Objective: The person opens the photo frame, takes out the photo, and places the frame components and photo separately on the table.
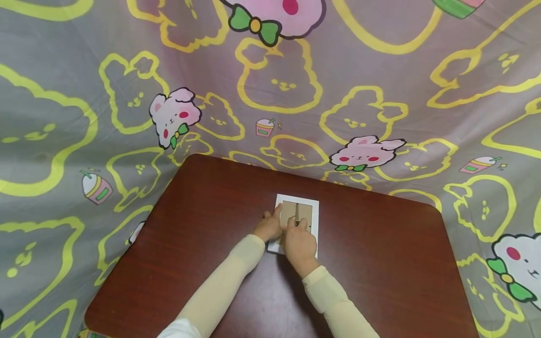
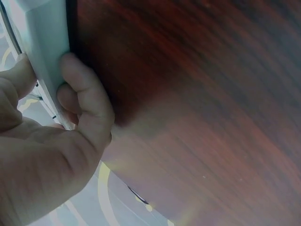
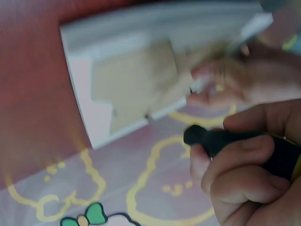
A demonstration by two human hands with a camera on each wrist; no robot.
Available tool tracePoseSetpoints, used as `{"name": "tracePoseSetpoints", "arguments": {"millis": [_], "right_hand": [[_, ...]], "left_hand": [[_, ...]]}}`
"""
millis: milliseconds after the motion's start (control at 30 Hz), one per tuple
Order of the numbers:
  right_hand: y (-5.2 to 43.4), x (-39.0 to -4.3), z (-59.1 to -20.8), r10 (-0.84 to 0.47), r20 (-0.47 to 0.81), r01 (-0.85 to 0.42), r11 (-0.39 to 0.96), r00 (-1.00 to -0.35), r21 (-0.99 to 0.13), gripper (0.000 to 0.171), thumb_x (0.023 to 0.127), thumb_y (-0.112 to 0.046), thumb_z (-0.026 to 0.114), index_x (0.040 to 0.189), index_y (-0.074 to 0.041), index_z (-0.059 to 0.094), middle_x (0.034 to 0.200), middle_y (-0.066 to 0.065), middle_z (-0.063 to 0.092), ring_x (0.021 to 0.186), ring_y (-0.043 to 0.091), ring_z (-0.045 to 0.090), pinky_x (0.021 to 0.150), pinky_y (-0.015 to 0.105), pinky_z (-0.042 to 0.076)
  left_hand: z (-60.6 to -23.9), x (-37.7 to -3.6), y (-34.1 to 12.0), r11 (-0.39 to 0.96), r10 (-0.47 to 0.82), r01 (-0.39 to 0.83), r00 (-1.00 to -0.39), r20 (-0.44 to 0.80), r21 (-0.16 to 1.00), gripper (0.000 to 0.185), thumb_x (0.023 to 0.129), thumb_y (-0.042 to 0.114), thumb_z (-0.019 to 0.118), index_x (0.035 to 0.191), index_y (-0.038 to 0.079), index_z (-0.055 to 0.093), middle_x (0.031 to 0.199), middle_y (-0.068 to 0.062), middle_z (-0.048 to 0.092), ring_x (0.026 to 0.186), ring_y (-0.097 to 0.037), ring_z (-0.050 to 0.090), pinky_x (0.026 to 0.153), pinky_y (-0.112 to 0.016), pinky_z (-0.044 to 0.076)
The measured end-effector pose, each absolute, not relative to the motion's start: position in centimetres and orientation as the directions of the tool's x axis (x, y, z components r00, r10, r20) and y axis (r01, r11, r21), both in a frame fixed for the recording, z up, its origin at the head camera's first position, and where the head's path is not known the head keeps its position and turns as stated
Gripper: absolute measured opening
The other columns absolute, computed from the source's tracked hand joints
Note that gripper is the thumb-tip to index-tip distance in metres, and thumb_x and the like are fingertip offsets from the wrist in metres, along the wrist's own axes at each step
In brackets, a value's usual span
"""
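Note:
A white picture frame (image 1: 297,199) lies face down on the table, its brown backing board (image 1: 289,210) showing. My left hand (image 1: 269,228) grips the frame's left side; in the left wrist view the thumb is on one face and curled fingers (image 2: 87,87) press the outer edge. With its fingers wrapped round the dark handle, my right hand (image 1: 300,244) holds a screwdriver (image 3: 218,141) over the backing board. In the head view its thin shaft overlaps the board's upper middle. Small dark tabs (image 3: 147,116) sit along the board's edge. The right wrist view is blurred.
A reddish-brown table (image 1: 380,263) with rounded corners lies under the frame. Patterned cloth (image 1: 291,94) with yellow outlines and pink rabbits hangs round its back and sides.

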State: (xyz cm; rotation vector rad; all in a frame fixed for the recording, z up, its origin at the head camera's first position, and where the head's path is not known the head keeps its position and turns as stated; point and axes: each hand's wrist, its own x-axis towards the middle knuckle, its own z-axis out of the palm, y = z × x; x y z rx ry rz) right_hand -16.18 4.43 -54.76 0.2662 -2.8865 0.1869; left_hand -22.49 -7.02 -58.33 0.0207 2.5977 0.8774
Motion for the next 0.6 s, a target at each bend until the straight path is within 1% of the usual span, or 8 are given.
{"name": "tracePoseSetpoints", "arguments": {"millis": [67, 233, 267, 300, 333, 400, 467, 600], "right_hand": [[4.7, -16.7, -53.7, -0.166, 0.224, -0.194, 0.975, -0.96, -0.11, 0.029, 0.086, -0.023, 0.077, 0.096, 0.001, 0.063, 0.08, 0.017, 0.05, 0.046, 0.023, 0.052, 0.038, 0.039, 0.046], [5.5, -18.7, -50.5, -0.163, 0.074, -0.173, 0.972, -0.984, -0.158, 0.04, 0.08, -0.028, 0.081, 0.104, 0.001, 0.07, 0.085, 0.022, 0.057, 0.063, 0.033, 0.063, 0.049, 0.047, 0.053], [5.8, -19.3, -49.9, -0.165, 0.049, -0.171, 0.972, -0.985, -0.164, 0.039, 0.079, -0.028, 0.08, 0.104, 0.001, 0.07, 0.086, 0.022, 0.059, 0.065, 0.035, 0.064, 0.051, 0.049, 0.053], [6.0, -19.9, -49.4, -0.169, 0.021, -0.17, 0.97, -0.985, -0.172, 0.038, 0.078, -0.027, 0.08, 0.102, 0.0, 0.071, 0.086, 0.022, 0.06, 0.069, 0.036, 0.065, 0.053, 0.051, 0.054], [6.3, -20.5, -48.8, -0.175, -0.008, -0.171, 0.969, -0.985, -0.18, 0.031, 0.077, -0.024, 0.078, 0.097, -0.001, 0.072, 0.086, 0.021, 0.062, 0.073, 0.037, 0.065, 0.055, 0.052, 0.054], [6.9, -21.7, -47.9, -0.193, -0.055, -0.179, 0.963, -0.98, -0.204, 0.017, 0.078, -0.02, 0.073, 0.084, -0.004, 0.07, 0.081, 0.017, 0.063, 0.074, 0.035, 0.065, 0.055, 0.052, 0.053], [7.3, -22.8, -47.1, -0.208, -0.104, -0.182, 0.959, -0.973, -0.218, 0.009, 0.08, -0.016, 0.067, 0.076, -0.008, 0.066, 0.08, 0.014, 0.064, 0.074, 0.033, 0.065, 0.057, 0.051, 0.053], [7.9, -24.6, -45.7, -0.241, -0.176, -0.194, 0.949, -0.955, -0.248, 0.016, 0.082, -0.013, 0.062, 0.066, -0.012, 0.06, 0.076, 0.008, 0.061, 0.071, 0.027, 0.06, 0.057, 0.048, 0.05]], "left_hand": [[-58.3, -22.4, -6.9, 0.805, 0.139, -0.108, -0.921, -0.363, 0.583, 0.084, 0.098, 0.026, 0.067, 0.164, 0.023, 0.015, 0.134, -0.035, 0.04, 0.09, -0.039, 0.06, 0.081, -0.053, 0.052], [-58.4, -22.3, -6.9, 0.808, 0.16, -0.077, -0.926, -0.342, 0.585, 0.085, 0.097, 0.025, 0.067, 0.164, 0.02, 0.014, 0.125, -0.034, 0.042, 0.082, -0.036, 0.061, 0.077, -0.05, 0.053], [-58.4, -22.3, -6.9, 0.809, 0.164, -0.07, -0.926, -0.339, 0.584, 0.086, 0.097, 0.026, 0.068, 0.164, 0.02, 0.014, 0.124, -0.034, 0.042, 0.083, -0.036, 0.061, 0.077, -0.049, 0.053], [-58.4, -22.2, -6.9, 0.809, 0.167, -0.066, -0.927, -0.336, 0.585, 0.087, 0.097, 0.029, 0.068, 0.164, 0.019, 0.013, 0.124, -0.034, 0.042, 0.084, -0.037, 0.061, 0.078, -0.05, 0.053], [-58.3, -22.2, -6.9, 0.809, 0.169, -0.063, -0.927, -0.334, 0.584, 0.089, 0.096, 0.031, 0.069, 0.164, 0.019, 0.013, 0.124, -0.034, 0.041, 0.087, -0.038, 0.062, 0.08, -0.05, 0.053], [-58.2, -22.1, -6.9, 0.809, 0.169, -0.065, -0.926, -0.337, 0.584, 0.093, 0.095, 0.035, 0.071, 0.164, 0.019, 0.012, 0.126, -0.034, 0.041, 0.091, -0.04, 0.062, 0.083, -0.051, 0.053], [-58.1, -22.0, -6.9, 0.81, 0.166, -0.07, -0.925, -0.342, 0.582, 0.094, 0.094, 0.036, 0.072, 0.164, 0.019, 0.012, 0.128, -0.034, 0.04, 0.094, -0.041, 0.062, 0.084, -0.051, 0.052], [-58.0, -22.2, -7.0, 0.809, 0.164, -0.071, -0.926, -0.341, 0.583, 0.095, 0.093, 0.037, 0.073, 0.164, 0.02, 0.012, 0.128, -0.034, 0.041, 0.095, -0.041, 0.062, 0.083, -0.05, 0.052]]}}
